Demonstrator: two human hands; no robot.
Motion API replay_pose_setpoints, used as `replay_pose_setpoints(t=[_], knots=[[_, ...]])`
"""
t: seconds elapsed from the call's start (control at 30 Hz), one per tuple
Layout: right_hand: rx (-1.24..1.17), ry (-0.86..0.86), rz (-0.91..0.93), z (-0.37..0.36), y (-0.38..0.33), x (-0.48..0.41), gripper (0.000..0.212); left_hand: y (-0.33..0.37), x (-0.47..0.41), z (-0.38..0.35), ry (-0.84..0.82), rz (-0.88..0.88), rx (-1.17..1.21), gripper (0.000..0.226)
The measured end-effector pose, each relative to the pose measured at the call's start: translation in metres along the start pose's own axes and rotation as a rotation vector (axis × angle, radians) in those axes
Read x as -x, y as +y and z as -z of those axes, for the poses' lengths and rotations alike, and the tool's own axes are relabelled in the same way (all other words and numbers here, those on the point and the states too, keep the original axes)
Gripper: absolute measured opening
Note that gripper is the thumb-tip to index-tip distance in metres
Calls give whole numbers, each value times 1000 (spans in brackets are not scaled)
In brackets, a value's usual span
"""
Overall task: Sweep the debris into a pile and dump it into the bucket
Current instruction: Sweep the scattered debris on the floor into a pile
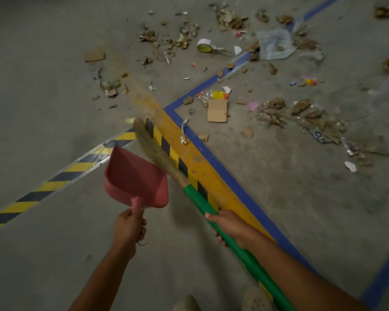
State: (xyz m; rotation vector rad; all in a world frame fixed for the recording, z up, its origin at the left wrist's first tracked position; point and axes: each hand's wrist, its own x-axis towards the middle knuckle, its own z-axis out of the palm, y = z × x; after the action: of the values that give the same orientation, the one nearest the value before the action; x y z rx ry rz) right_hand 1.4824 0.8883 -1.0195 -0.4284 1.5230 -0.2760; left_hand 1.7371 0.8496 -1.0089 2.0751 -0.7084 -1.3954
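Observation:
My left hand [128,227] grips the handle of a pink dustpan [135,178], held above the floor with its mouth facing away from me. My right hand [228,225] is closed around the green handle of a grass broom [157,153]; its blurred bristles reach up and left over the yellow line. Debris [276,113] lies scattered across the concrete ahead: dry leaves, cardboard scraps, wrappers, a cardboard piece [217,110], a tape roll [204,45] and a clear plastic bag [275,42]. No bucket is in view.
A yellow floor line [189,153] edged in blue tape runs diagonally under the broom. Black-and-yellow hazard tape [54,185] crosses to the lower left. My shoes [256,299] show at the bottom edge. A small cardboard piece [94,56] lies at the left.

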Motion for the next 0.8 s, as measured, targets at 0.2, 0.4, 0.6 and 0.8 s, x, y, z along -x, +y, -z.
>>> replay_pose_setpoints(t=[0.2, 0.4, 0.6, 0.8], knots=[[-90, 95, -33, 47, 27, -116, 32, -31, -79, -42, -25, -22, -30, 26], [-354, 271, 76, 115, 36, -176, 33, 4, -138, -96, -182, -62, 58, 29], [-506, 539, 270, 142, 9, -185, 32, 36, -157, -125, -238, -149, 112, 22], [-462, 510, 419, 124, -10, -166, 31, 36, -150, -130, -226, -162, 112, 22]])
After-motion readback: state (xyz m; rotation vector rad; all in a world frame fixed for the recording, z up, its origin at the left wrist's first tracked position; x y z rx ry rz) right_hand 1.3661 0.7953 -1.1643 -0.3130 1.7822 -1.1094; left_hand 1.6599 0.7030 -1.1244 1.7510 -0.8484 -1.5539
